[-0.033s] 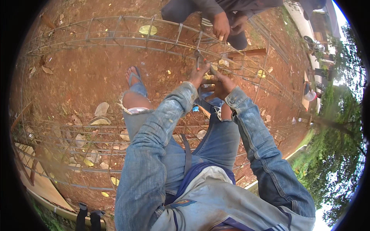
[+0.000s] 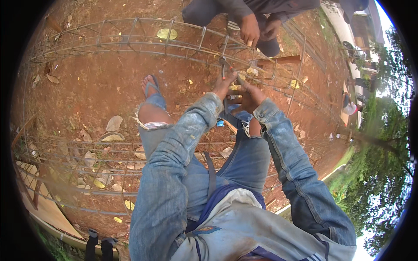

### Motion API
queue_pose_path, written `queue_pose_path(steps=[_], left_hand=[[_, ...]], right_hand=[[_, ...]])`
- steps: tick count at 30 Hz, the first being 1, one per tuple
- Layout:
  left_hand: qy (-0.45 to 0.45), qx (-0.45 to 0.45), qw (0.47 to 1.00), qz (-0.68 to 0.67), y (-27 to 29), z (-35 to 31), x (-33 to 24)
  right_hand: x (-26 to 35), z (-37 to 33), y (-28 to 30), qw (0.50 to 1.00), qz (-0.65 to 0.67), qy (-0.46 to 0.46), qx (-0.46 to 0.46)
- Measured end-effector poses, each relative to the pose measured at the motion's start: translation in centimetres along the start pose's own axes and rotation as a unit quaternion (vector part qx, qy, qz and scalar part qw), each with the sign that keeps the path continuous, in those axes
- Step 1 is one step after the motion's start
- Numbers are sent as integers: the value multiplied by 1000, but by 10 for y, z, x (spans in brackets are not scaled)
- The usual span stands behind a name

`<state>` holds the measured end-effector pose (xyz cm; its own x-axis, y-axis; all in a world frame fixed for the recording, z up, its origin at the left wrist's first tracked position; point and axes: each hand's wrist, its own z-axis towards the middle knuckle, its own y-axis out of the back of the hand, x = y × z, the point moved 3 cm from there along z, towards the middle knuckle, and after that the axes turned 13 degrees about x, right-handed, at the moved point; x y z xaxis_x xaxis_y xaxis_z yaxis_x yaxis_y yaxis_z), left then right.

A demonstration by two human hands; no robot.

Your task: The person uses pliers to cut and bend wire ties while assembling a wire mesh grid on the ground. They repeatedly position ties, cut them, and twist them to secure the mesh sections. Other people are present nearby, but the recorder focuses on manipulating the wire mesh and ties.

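Observation:
My left hand is closed around grey pincers with orange marks on the handles. Their jaws meet the near side of a long rebar cage, where a bar and a stirrup come together. Close by on the right, my right hand has its thumb up near the handle end. Its other fingers stretch leftward with gaps between them, just below my left hand. I cannot make out anything held in it. Across the cage, a co-worker's hand hangs over the bars.
Behind the cage a co-worker in dark clothes crouches. More steel bars run low across the ground beside my legs. Dry leaves lie on the reddish soil. Trees stand at the right.

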<state>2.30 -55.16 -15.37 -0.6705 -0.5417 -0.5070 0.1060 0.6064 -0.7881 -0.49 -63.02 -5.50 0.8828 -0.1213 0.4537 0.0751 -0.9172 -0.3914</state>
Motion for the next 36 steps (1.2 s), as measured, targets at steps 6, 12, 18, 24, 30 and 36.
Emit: queue_pose_path(steps=[6, 12, 18, 24, 30, 36], left_hand=[[-12, 12, 999, 45, -2, -3, -13], [14, 58, 994, 95, 9, 5, -5], [47, 28, 988, 143, 1, -6, -22], [156, 45, 969, -186, -8, -4, -14], [163, 34, 986, 24, 6, 9, 3], [107, -34, 968, 225, 30, 38, 52]], right_hand=[[-16, 8, -1, 994, 64, 49, -78], [-37, 16, 13, 990, 128, 51, 21], [-16, 2, 4, 965, 236, 106, 51], [-60, 22, -6, 857, 424, 241, 166], [-111, 44, 19, 848, 419, 232, 228], [-82, 20, 40, 961, -198, 122, -151]])
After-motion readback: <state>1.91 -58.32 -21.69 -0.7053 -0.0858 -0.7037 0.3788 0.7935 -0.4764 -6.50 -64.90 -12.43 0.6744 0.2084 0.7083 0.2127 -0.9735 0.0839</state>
